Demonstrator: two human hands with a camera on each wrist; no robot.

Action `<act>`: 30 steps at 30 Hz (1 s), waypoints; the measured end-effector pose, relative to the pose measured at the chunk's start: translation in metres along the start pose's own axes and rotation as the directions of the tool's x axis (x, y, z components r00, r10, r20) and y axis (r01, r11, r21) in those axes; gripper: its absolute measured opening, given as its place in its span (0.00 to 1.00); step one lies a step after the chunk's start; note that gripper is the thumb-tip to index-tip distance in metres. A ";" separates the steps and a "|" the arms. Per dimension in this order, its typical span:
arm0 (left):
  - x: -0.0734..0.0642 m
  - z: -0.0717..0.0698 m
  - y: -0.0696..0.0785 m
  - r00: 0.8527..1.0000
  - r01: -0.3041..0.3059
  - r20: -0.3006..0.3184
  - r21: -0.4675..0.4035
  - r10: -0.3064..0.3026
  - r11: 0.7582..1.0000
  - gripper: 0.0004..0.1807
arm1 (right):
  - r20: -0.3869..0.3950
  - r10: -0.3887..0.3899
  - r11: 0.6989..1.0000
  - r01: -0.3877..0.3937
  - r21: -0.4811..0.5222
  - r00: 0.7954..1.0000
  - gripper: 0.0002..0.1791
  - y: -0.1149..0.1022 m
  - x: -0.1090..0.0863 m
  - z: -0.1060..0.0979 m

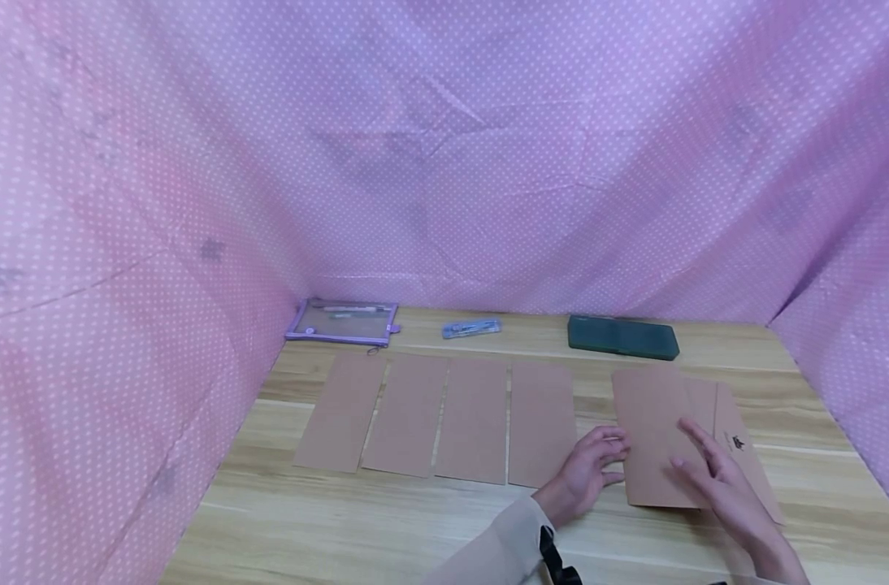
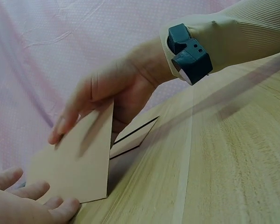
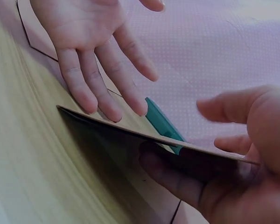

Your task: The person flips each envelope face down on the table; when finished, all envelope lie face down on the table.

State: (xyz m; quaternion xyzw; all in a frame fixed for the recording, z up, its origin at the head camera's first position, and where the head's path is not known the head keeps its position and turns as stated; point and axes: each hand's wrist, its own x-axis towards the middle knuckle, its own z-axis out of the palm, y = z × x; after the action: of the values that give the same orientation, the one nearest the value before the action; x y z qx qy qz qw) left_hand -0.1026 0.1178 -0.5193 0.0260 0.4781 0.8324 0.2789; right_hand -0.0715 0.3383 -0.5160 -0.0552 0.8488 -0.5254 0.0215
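My right hand (image 1: 730, 487) holds a thin brown kraft notebook (image 1: 652, 439), tilted up from the wooden table. In the right wrist view, the thumb is above the notebook (image 3: 196, 149) and a finger lies beneath it. My left hand (image 1: 583, 475) is at its left edge; the right wrist view shows those fingers (image 3: 123, 86) extended, fingertips right at the edge. Partly behind the held notebook lies another brown cover (image 1: 744, 455) with a small black crown print. Left of both hands, several plain brown notebooks (image 1: 470, 418) lie flat in a side-by-side row.
Along the back of the table (image 1: 305, 528) lie a clear pouch with purple trim (image 1: 345, 322), a small light-blue case (image 1: 471, 327) and a dark green case (image 1: 622, 337). Pink dotted cloth (image 1: 444, 203) hangs at the back and both sides.
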 end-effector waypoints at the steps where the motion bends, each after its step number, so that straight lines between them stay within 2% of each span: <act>1: 0.000 0.000 -0.001 1.000 -0.004 0.002 0.003 0.004 1.000 0.27 | 0.000 0.010 1.000 -0.010 0.012 1.000 0.37 0.002 0.000 0.000; 5: 0.000 -0.002 -0.004 1.000 -0.021 -0.007 0.023 0.022 1.000 0.25 | 0.004 0.016 0.996 -0.016 0.087 1.000 0.39 0.007 0.000 0.000; 9: -0.001 -0.001 -0.007 0.998 -0.026 -0.058 0.054 0.029 0.998 0.22 | 0.005 0.017 0.981 -0.017 0.194 1.000 0.40 0.009 -0.001 0.000; 13: -0.003 0.003 -0.009 0.991 -0.030 -0.124 0.098 0.042 0.995 0.24 | -0.014 0.018 0.953 -0.013 0.304 1.000 0.40 0.008 -0.002 0.000; 17: -0.004 0.008 -0.011 0.985 -0.017 -0.167 0.131 0.039 0.991 0.25 | -0.025 -0.025 0.923 0.033 0.384 0.999 0.39 0.006 -0.001 0.002; 21: -0.007 0.010 -0.011 0.983 -0.002 -0.182 0.191 0.037 0.982 0.26 | -0.018 -0.068 0.908 0.069 0.413 0.998 0.39 0.004 0.000 0.004; 24: -0.009 0.009 -0.009 0.982 -0.001 -0.184 0.217 0.042 0.976 0.27 | -0.002 -0.058 0.902 0.054 0.428 0.998 0.39 0.003 -0.001 0.005; 28: -0.010 0.007 -0.006 0.981 -0.004 -0.186 0.225 0.047 0.974 0.27 | 0.017 -0.022 0.909 0.013 0.418 1.000 0.39 0.003 -0.004 0.004; 30: -0.010 0.005 -0.005 0.981 -0.006 -0.189 0.236 0.052 0.972 0.27 | 0.011 -0.006 0.934 0.002 0.359 1.000 0.39 0.003 -0.006 0.002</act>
State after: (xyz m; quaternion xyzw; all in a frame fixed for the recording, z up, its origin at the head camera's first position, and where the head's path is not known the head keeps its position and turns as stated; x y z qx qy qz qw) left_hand -0.0902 0.1184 -0.5183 -0.0154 0.5974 0.7728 0.2136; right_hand -0.0652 0.3383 -0.5197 -0.0553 0.7385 -0.6710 0.0354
